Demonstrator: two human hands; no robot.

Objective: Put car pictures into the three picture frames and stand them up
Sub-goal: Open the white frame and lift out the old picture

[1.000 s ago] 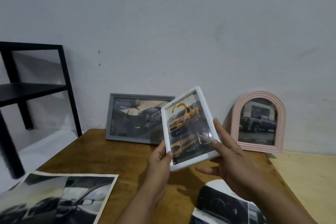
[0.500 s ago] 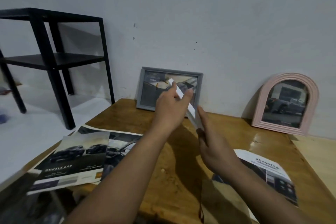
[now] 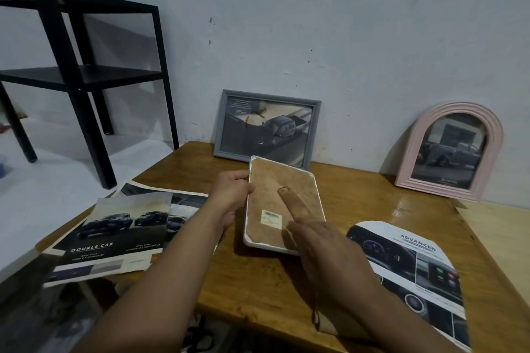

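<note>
- White frame [image 3: 282, 203]: back side up, held above the surface [image 3: 258, 289] between both hands.
- Left hand [image 3: 231, 195]: fingers curled round the frame's left edge, thumb on the backing.
- Right hand [image 3: 321, 243]: fingers [image 3: 298, 226] loosely extended, index tip touching the brown stand flap [image 3: 292, 203].

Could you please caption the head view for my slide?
Both hands hold the white frame back-up, grey frame and pink frame standing.

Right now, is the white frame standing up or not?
Not standing. The white frame is held back side up over the table; the left hand grips its edge, the right hand touches its brown stand flap.
</note>
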